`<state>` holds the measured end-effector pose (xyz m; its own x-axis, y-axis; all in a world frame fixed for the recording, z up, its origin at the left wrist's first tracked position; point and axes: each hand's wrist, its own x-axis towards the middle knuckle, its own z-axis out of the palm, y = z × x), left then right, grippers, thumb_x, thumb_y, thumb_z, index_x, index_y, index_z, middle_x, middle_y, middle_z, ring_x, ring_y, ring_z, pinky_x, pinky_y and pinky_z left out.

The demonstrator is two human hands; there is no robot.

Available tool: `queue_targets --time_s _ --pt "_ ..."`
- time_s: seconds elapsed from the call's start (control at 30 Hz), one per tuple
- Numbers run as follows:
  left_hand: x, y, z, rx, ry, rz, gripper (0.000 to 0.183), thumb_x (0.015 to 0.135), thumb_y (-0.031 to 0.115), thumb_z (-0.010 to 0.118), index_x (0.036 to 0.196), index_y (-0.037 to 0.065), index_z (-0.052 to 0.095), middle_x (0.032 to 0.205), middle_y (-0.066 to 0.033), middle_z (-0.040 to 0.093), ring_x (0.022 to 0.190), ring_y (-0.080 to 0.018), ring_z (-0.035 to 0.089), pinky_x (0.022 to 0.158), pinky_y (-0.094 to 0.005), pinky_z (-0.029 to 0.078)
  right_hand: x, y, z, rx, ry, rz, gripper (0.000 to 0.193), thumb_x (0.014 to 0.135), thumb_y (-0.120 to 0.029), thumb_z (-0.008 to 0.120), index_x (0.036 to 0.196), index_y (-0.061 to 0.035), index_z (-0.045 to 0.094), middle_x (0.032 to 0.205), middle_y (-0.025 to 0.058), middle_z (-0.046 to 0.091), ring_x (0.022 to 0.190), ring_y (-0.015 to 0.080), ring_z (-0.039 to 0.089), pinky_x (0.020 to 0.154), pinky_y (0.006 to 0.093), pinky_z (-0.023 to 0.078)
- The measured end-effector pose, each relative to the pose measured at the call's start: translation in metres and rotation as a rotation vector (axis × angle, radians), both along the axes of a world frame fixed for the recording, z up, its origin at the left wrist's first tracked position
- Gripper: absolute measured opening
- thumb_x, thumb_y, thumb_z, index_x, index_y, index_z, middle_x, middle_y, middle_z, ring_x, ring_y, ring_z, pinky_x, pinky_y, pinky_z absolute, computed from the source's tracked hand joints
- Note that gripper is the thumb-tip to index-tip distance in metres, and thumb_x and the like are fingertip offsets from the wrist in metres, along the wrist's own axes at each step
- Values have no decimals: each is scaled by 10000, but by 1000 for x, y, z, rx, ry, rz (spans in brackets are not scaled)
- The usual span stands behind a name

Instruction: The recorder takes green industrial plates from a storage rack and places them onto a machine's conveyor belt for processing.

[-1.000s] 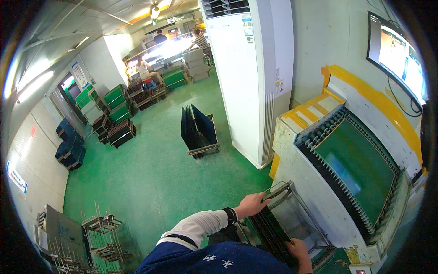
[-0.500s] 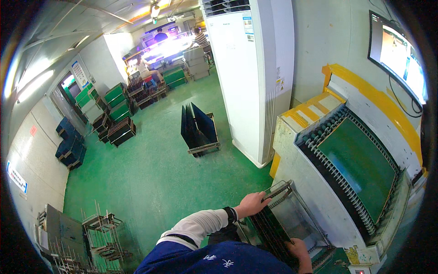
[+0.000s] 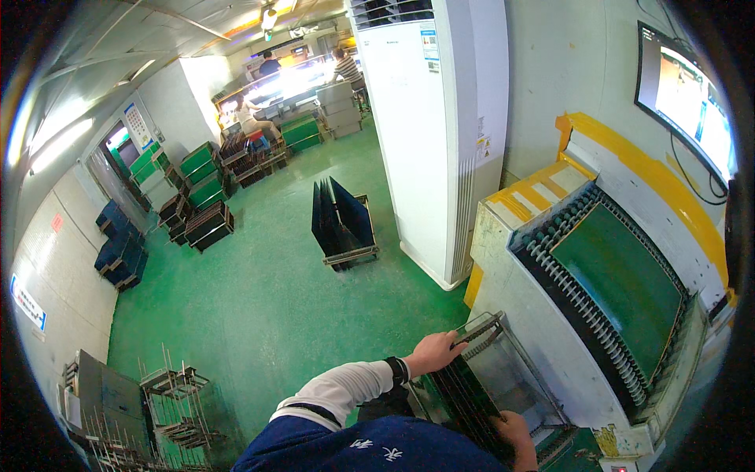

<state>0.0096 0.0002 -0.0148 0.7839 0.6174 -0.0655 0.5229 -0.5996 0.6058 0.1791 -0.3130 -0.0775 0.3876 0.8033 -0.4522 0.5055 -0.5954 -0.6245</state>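
Several thin dark boards [image 3: 464, 401] stand on edge, packed side by side in a metal rack [image 3: 525, 368] in front of me. At their far end my left hand [image 3: 434, 353] is closed over the top edges, with its fingertips partly hidden. My right hand [image 3: 513, 431] grips the near right side of the same boards, its fingers curled and partly out of sight. To the right, a large green panel [image 3: 617, 279] lies on the rollers [image 3: 586, 330] of a machine, apart from both hands.
A tall white air conditioner [image 3: 421, 141] stands ahead, beside the machine. On the green floor is a rack of dark panels [image 3: 344, 224]. Metal racks with upright pins [image 3: 177, 393] stand at lower left. Several crates [image 3: 208, 224] and people at a lit bench [image 3: 287, 94] are farther back.
Both my hands keep their places on the boards. The green panel on the rollers sits very slightly farther right. At the far bench the purple glow has turned whiter.
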Motion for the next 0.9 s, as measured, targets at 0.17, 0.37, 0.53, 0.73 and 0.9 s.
queue_targets --time_s 0.17,0.37,0.53,0.73,0.9 --pt "2 -1 1 -7 -5 -4 503 1025 495 521 1035 0 609 947 -272 685 935 -467 659 825 -553 510 1 -6 -13 39 -51 6 408 909 -421 699 990 -23 732 888 228 709 842 388 689 745 461 504" --pt "0 1 -6 5 -15 -7 510 1026 505 516 1034 2 599 946 -270 681 937 -470 655 820 -559 505 -3 1 4 -29 -6 -22 382 911 -396 703 1007 -27 736 904 226 714 858 385 695 759 454 511" --pt "-1 1 -5 2 -14 -11 505 1031 501 507 1039 4 595 943 -270 679 939 -471 653 823 -562 503 -4 5 13 -85 17 -21 379 911 -391 700 1028 -33 740 933 228 719 882 380 702 772 448 517" --pt "0 0 -1 -1 -7 -11 498 1033 495 508 1045 5 598 943 -269 679 936 -468 654 824 -560 503 0 -1 -6 -23 -32 14 373 914 -390 694 1040 -42 744 928 230 722 878 381 706 784 449 518" --pt "0 0 -2 -6 -8 -4 492 1030 492 514 1063 11 612 946 -264 682 938 -462 657 826 -555 506 2 -1 -7 -58 -19 9 377 916 -399 687 1024 -43 746 921 228 721 881 384 705 776 457 516"
